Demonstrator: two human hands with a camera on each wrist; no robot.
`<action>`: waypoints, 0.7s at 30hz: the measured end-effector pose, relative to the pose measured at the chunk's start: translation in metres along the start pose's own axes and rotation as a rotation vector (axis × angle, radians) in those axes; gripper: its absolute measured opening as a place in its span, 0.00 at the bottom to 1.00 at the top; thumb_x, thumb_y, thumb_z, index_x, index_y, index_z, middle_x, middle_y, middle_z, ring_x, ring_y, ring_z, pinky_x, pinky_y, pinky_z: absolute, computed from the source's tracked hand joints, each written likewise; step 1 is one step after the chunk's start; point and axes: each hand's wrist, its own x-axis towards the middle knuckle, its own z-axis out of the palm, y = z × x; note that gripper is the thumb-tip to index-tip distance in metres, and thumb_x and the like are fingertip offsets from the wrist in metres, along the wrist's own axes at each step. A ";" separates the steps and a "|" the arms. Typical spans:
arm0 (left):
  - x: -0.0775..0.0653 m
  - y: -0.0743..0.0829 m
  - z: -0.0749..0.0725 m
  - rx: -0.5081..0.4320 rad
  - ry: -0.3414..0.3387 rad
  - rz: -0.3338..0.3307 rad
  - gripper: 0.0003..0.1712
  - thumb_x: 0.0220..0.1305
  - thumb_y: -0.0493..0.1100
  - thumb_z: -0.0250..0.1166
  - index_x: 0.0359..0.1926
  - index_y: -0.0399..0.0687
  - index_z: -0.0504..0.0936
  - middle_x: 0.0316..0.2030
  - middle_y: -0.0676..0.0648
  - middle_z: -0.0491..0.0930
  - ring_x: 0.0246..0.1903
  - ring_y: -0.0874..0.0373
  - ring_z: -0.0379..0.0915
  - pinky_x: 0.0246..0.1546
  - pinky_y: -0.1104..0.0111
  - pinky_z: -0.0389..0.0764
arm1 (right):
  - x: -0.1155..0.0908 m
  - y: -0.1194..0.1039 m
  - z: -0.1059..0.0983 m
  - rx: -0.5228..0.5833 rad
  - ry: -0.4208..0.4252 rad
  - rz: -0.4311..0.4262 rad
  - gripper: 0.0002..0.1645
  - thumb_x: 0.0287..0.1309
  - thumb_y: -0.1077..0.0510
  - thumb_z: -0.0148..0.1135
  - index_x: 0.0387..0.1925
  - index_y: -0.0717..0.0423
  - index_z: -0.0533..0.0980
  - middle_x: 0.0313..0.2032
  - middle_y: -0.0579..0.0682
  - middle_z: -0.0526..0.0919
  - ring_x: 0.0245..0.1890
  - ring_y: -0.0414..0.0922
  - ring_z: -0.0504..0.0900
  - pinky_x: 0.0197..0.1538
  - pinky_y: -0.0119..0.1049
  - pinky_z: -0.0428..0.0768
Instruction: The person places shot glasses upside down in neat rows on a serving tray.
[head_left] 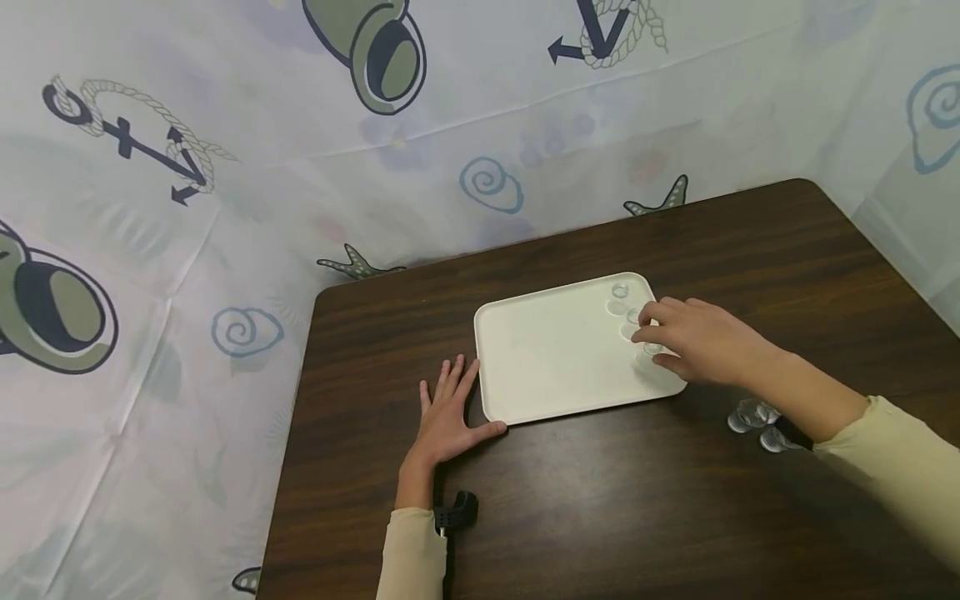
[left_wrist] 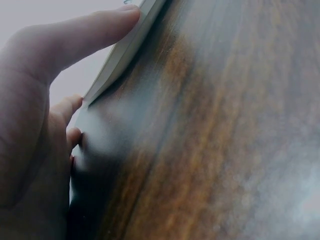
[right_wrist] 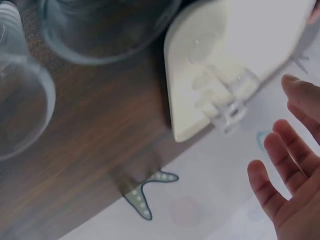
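Pale cloth (head_left: 555, 125) printed with anchors (head_left: 142, 150), shells (head_left: 491, 185) and starfish (head_left: 356, 262) hangs behind a dark wooden table (head_left: 570, 508). On the table lies a white tray (head_left: 555, 358) with rounded corners, set at a slight slant. Small clear cups (head_left: 619, 291) stand in a line near its right end. Just above them is the person's right hand (head_left: 693, 337), fingers bent and apart; the right wrist view shows a gap between the fingertips and the cups, so nothing is gripped. More clear cups (head_left: 750, 414) sit on the table beside the tray, partly under the right forearm. The left hand (head_left: 448, 421) lies spread at the tray's left side, its thumb touching the near left corner of the rim. Beside that wrist is a black band (head_left: 459, 510).
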 end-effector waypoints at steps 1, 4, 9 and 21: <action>0.000 0.000 0.000 0.005 0.003 -0.001 0.62 0.45 0.81 0.58 0.76 0.65 0.44 0.76 0.49 0.41 0.74 0.49 0.30 0.65 0.37 0.29 | -0.001 0.000 -0.004 0.020 -0.010 0.025 0.21 0.41 0.59 0.77 0.41 0.51 0.82 0.41 0.49 0.78 0.39 0.47 0.77 0.34 0.39 0.77; 0.000 -0.001 0.000 0.002 0.008 -0.008 0.62 0.45 0.81 0.58 0.76 0.65 0.44 0.76 0.49 0.42 0.74 0.49 0.30 0.65 0.37 0.29 | -0.006 0.001 -0.015 0.070 -0.017 0.095 0.20 0.42 0.57 0.76 0.41 0.51 0.83 0.41 0.48 0.78 0.38 0.45 0.78 0.36 0.40 0.79; -0.001 -0.001 -0.001 -0.005 0.011 -0.010 0.62 0.45 0.81 0.58 0.76 0.65 0.45 0.75 0.48 0.42 0.74 0.49 0.31 0.65 0.38 0.28 | -0.022 0.005 -0.030 0.136 -0.026 0.221 0.19 0.44 0.55 0.75 0.42 0.48 0.83 0.42 0.43 0.78 0.37 0.39 0.78 0.35 0.38 0.79; -0.002 -0.003 -0.001 -0.004 0.000 -0.002 0.62 0.45 0.81 0.58 0.76 0.64 0.45 0.76 0.49 0.41 0.74 0.48 0.30 0.65 0.38 0.28 | -0.099 0.024 -0.021 0.280 0.009 0.313 0.31 0.40 0.70 0.74 0.45 0.39 0.79 0.45 0.34 0.78 0.40 0.33 0.79 0.35 0.25 0.75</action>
